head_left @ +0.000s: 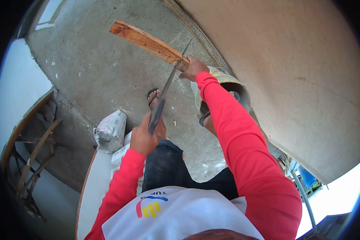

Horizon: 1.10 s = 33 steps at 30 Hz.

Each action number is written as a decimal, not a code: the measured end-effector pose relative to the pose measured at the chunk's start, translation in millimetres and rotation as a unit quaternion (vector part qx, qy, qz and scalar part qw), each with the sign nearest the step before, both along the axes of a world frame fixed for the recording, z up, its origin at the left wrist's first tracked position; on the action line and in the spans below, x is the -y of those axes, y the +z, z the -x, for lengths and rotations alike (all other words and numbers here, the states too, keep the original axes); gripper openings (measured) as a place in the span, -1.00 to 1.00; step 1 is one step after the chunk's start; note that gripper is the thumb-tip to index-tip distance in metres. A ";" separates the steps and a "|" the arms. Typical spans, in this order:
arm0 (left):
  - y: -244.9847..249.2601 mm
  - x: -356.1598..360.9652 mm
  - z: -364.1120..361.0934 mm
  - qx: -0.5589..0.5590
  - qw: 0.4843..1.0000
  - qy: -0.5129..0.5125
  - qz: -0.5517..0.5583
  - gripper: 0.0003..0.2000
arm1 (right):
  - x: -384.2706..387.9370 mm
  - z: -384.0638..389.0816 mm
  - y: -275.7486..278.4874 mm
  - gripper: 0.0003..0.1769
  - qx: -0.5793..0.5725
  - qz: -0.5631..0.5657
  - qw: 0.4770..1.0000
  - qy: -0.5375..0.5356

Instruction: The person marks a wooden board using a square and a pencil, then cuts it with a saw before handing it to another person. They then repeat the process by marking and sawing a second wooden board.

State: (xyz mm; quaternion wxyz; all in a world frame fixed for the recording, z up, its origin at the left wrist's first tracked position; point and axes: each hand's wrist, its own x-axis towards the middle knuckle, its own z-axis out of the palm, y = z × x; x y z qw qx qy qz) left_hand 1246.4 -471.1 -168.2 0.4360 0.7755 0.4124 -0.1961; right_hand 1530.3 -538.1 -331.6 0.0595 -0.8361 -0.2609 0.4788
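Note:
In the head view my left hand (144, 139) is closed round the dark handle of what looks like a handsaw (171, 80). Its long tapering blade shows nearly edge-on, so the teeth cannot be made out. The blade crosses a reddish-brown wooden board (146, 41) close to its near end, with the tip past the board's far edge. My right hand (194, 69) grips that near end, just right of the blade. Below this hand lies a pale, stained cylindrical container (244, 90) with its mouth towards me; whether the board rests on it is hard to tell.
A sandalled foot (154, 97) stands on the concrete floor (88, 68) below the board. White printed bags (112, 126) lie to the left, beside a low wall. Curved wooden framework (38, 154) is at far left. A large plywood-like panel (292, 72) rises along the right.

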 end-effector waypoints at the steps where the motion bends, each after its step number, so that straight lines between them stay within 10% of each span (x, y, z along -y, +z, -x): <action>1: 34.0 6.3 34.8 0.020 1.000 0.013 -0.002 -0.50 | 0.0 1.5 -2.5 -0.18 -0.002 -0.005 1.000 -0.004; 4: 62.3 10.2 76.0 0.038 0.999 0.007 -0.020 -0.48 | -0.7 1.2 -5.5 -0.18 -0.012 -0.021 1.000 0.004; 10: -107.2 -11.7 -61.7 0.084 0.995 0.002 -0.046 -0.54 | -1.0 3.8 -4.9 -0.15 0.001 -0.002 1.000 0.012; 19: 51.4 12.9 98.8 0.048 0.999 0.026 -0.004 -0.43 | -1.9 5.6 -8.2 -0.07 -0.021 -0.001 1.000 0.010; 24: -110.5 -16.9 -75.0 0.073 0.996 0.011 -0.044 -0.59 | -1.3 6.7 -8.9 -0.08 0.000 -0.002 1.000 0.002; 33: 55.7 17.5 107.5 0.030 0.999 0.018 -0.009 -0.43 | -0.7 8.1 -13.6 -0.01 -0.020 0.008 1.000 0.005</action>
